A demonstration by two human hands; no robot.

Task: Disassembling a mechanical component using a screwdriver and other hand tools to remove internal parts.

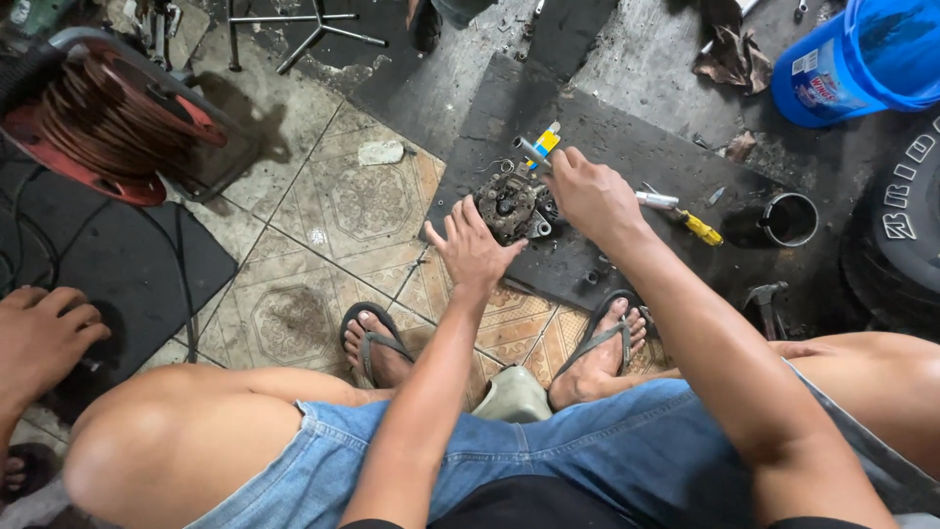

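Observation:
A grimy round metal engine part [507, 204] lies on a dark rubber mat [607, 137] on the floor in front of me. My left hand [472, 250] rests against the part's near left edge, fingers spread, holding nothing. My right hand [587, 191] is closed around a tool with a yellow and blue handle [541, 145], whose tip points down at the part's upper right side.
Another yellow-handled screwdriver [697, 226] and a black metal ring [789, 217] lie on the mat to the right. A blue bucket [862, 59] and a tyre [906, 235] stand far right. A cable reel [108, 118] sits upper left. Another person's hand [44, 338] rests at the left.

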